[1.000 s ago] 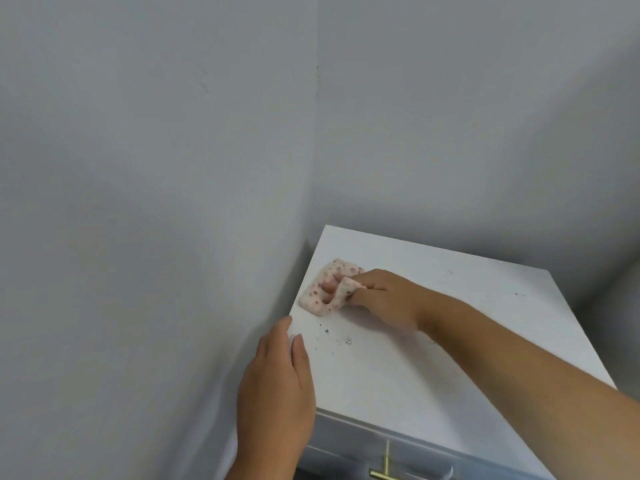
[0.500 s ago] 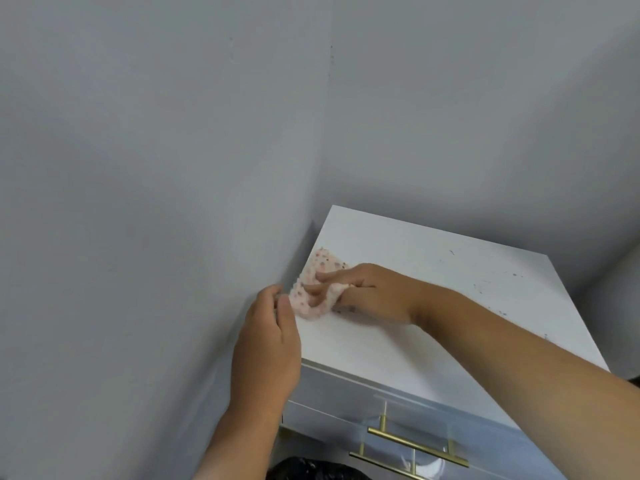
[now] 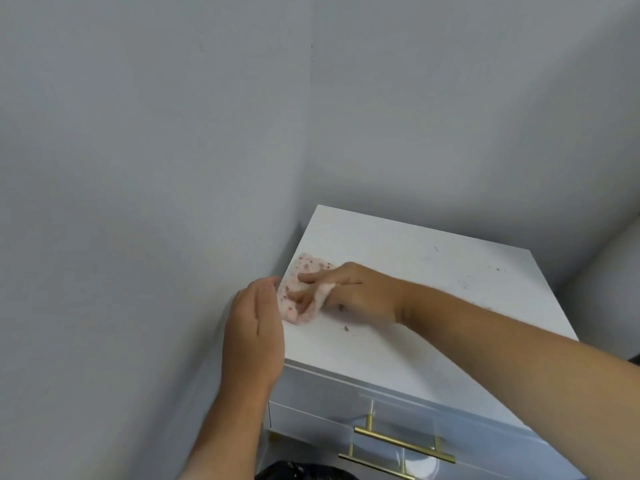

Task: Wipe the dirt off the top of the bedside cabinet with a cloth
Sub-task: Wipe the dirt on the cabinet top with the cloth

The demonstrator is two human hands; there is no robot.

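The white bedside cabinet top (image 3: 415,271) stands in a wall corner. My right hand (image 3: 349,292) presses a small pink speckled cloth (image 3: 298,296) onto the top at its left edge, fingers wrapped over the fabric. My left hand (image 3: 252,334) is held upright, cupped against that left edge just beside the cloth, holding nothing. Dark crumbs (image 3: 345,328) lie on the top just in front of my right hand. More specks of dirt (image 3: 464,282) are scattered toward the right rear.
Grey walls close in behind and to the left of the cabinet. Below the top is a drawer front with two gold bar handles (image 3: 403,445). A black object (image 3: 298,471) shows at the bottom edge beneath the cabinet.
My right hand has dragged the cloth toward the left edge. My left hand rose from the front corner to cup against the left edge beside the cloth. The view tilted down.
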